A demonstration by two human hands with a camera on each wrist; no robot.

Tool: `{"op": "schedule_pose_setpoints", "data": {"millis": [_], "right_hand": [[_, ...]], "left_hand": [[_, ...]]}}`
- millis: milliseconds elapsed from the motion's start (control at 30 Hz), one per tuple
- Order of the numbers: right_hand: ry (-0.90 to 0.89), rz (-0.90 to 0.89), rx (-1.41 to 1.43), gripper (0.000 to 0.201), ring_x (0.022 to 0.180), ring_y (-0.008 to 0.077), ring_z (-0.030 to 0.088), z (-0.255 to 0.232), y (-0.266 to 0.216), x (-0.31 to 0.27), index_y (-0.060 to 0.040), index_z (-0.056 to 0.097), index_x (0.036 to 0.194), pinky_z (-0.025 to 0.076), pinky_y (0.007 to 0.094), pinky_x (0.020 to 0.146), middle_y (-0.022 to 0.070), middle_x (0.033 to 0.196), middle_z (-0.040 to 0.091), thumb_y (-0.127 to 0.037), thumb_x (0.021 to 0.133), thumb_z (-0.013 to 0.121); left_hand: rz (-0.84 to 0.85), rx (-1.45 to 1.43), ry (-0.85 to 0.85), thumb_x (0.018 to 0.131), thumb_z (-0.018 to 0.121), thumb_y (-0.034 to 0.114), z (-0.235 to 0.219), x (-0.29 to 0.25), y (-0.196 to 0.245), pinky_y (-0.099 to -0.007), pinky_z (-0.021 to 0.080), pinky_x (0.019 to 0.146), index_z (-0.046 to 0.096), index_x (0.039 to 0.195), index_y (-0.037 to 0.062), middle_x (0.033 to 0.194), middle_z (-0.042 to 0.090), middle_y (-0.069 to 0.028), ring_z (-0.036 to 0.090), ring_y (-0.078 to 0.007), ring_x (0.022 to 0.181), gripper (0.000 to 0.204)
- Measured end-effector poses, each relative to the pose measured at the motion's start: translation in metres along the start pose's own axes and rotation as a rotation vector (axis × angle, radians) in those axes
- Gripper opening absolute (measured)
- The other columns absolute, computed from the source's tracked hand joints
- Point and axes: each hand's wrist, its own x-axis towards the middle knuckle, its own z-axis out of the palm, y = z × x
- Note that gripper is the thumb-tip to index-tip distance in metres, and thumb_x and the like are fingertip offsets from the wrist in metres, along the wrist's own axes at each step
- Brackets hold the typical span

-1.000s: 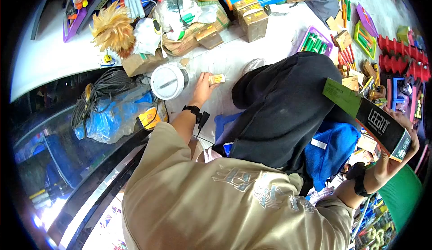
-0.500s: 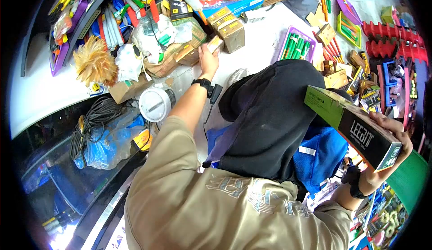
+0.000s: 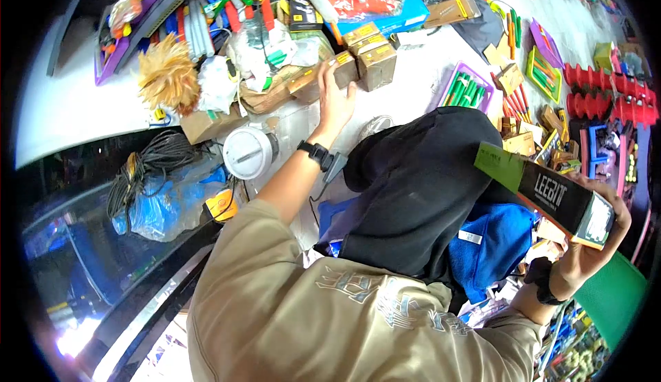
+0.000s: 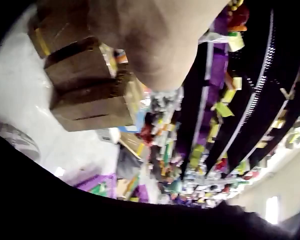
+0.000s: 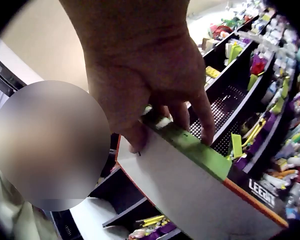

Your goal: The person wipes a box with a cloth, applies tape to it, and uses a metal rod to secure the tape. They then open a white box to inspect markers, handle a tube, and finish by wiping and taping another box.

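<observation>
My left hand (image 3: 335,107) reaches to a row of small brown cardboard boxes (image 3: 306,86), fingers extended with the tips at the boxes and the thumb apart. In the left wrist view the hand (image 4: 155,40) partly covers these boxes (image 4: 92,112). My right hand (image 3: 584,263) grips one end of a long black and green box (image 3: 551,188) lettered LEEBIT, held tilted beside my raised knee. In the right wrist view, thumb and fingers of the hand (image 5: 145,75) straddle the edge of the box (image 5: 185,180), whose broad pale side shows.
A white-lidded tub (image 3: 248,153) stands left of my forearm, near coiled black cable (image 3: 169,149). Behind the boxes lie plastic bags and tools. A purple tray (image 3: 490,96) of green items sits beyond my knee. Red ridged racks (image 3: 606,82) stand at the right.
My left hand carried a small light-coloured box forward to the brown boxes and has let go, its fingers now spread. My right hand still holds the LEEBIT box, its position little changed.
</observation>
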Motion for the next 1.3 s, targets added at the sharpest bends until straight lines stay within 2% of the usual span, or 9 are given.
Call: {"op": "schedule_pose_setpoints", "data": {"millis": [67, 100, 200, 267, 400, 567, 867, 1133, 1300], "right_hand": [[-0.012, -0.102, 0.072, 0.078, 0.111, 0.0415, 0.066, 0.013, -0.012, 0.015, -0.0035, 0.037, 0.143, 0.051, 0.0532, 0.101, 0.0313, 0.121, 0.06, -0.041, 0.088, 0.079], [-0.03, -0.16, 0.041, 0.076, 0.111, 0.0415, 0.066, 0.021, -0.017, 0.025, -0.0036, 0.038, 0.141, 0.051, 0.0531, 0.101, 0.0319, 0.121, 0.061, -0.04, 0.089, 0.079], [-0.219, -0.299, 0.202, 0.057, 0.115, 0.0419, 0.065, 0.057, -0.041, 0.05, -0.0038, 0.043, 0.135, 0.048, 0.0528, 0.103, 0.0303, 0.123, 0.062, -0.022, 0.092, 0.075], [-0.451, -0.419, 0.106, 0.053, 0.111, 0.0407, 0.066, 0.084, -0.049, 0.063, -0.0041, 0.042, 0.133, 0.053, 0.0492, 0.094, 0.0287, 0.12, 0.065, -0.009, 0.091, 0.073], [-0.691, -0.477, 0.192, 0.051, 0.104, 0.0405, 0.067, 0.152, -0.064, 0.047, -0.0017, 0.05, 0.122, 0.054, 0.0444, 0.091, 0.0213, 0.115, 0.065, 0.011, 0.077, 0.069], [-0.836, -0.469, -0.044, 0.064, 0.114, 0.043, 0.061, 0.177, -0.074, 0.022, 0.0001, 0.049, 0.134, 0.052, 0.046, 0.095, 0.0213, 0.125, 0.06, -0.011, 0.08, 0.082], [-0.95, -0.26, -0.168, 0.047, 0.118, 0.0413, 0.061, 0.114, -0.068, 0.01, 0.0011, 0.059, 0.125, 0.051, 0.0425, 0.099, 0.0198, 0.128, 0.063, -0.008, 0.084, 0.079], [-0.951, -0.005, -0.216, 0.034, 0.11, 0.0423, 0.065, 0.078, -0.066, -0.019, 0.0021, 0.062, 0.116, 0.053, 0.0414, 0.094, 0.021, 0.117, 0.067, -0.005, 0.086, 0.076], [-1.061, 0.045, -0.505, 0.049, 0.107, 0.0413, 0.062, 0.056, -0.06, -0.047, 0.0007, 0.06, 0.122, 0.051, 0.0466, 0.09, 0.0198, 0.113, 0.062, -0.015, 0.081, 0.081]], "left_hand": [[-0.21, -0.598, -0.349, 0.091, 0.073, 0.008, -0.043, 0.01, 0.032, -0.0441, 0.045, 0.112, 0.041, 0.145, -0.0001, 0.151, 0.048, -0.0203, 0.049, -0.0325, 0.14, 0.063], [-0.122, -0.678, -0.388, 0.093, 0.073, 0.011, -0.07, 0.012, 0.053, -0.0403, 0.049, 0.105, 0.041, 0.146, 0.0008, 0.145, 0.056, -0.0157, 0.057, -0.0251, 0.133, 0.063], [0.255, -0.74, -0.347, 0.08, 0.089, 0.023, -0.162, 0.009, 0.125, -0.0408, 0.049, 0.104, 0.039, 0.149, 0.0032, 0.148, 0.053, -0.0167, 0.056, -0.0275, 0.134, 0.088], [0.497, -0.686, -0.265, 0.062, 0.099, 0.038, -0.213, 0.0, 0.157, -0.0427, 0.047, 0.106, 0.04, 0.151, 0.0044, 0.149, 0.052, -0.0167, 0.054, -0.0315, 0.135, 0.112], [0.763, -0.189, -0.287, 0.065, 0.094, 0.024, -0.275, -0.024, 0.185, -0.0403, 0.056, 0.085, 0.066, 0.126, 0.0033, 0.117, 0.069, -0.0149, 0.07, -0.0336, 0.103, 0.07], [0.258, -0.034, -0.391, 0.077, 0.086, 0.024, -0.296, -0.075, 0.136, -0.0417, 0.056, 0.078, 0.066, 0.119, 0.004, 0.104, 0.068, -0.0156, 0.069, -0.0377, 0.093, 0.051], [-0.422, 0.106, -0.088, 0.084, 0.08, 0.015, -0.216, -0.208, -0.097, -0.0463, 0.049, 0.096, 0.061, 0.124, 0.0015, 0.119, 0.063, -0.0208, 0.06, -0.042, 0.114, 0.047], [-0.547, 0.171, 0.111, 0.081, 0.083, 0.008, -0.193, -0.247, -0.172, -0.0481, 0.046, 0.1, 0.049, 0.128, 0.0037, 0.128, 0.05, -0.0188, 0.053, -0.044, 0.12, 0.058], [-0.575, 0.312, 0.102, 0.07, 0.094, 0.021, -0.204, -0.238, -0.169, -0.0479, 0.04, 0.111, 0.037, 0.141, 0.0031, 0.143, 0.037, -0.0222, 0.043, -0.0434, 0.133, 0.093]]}}
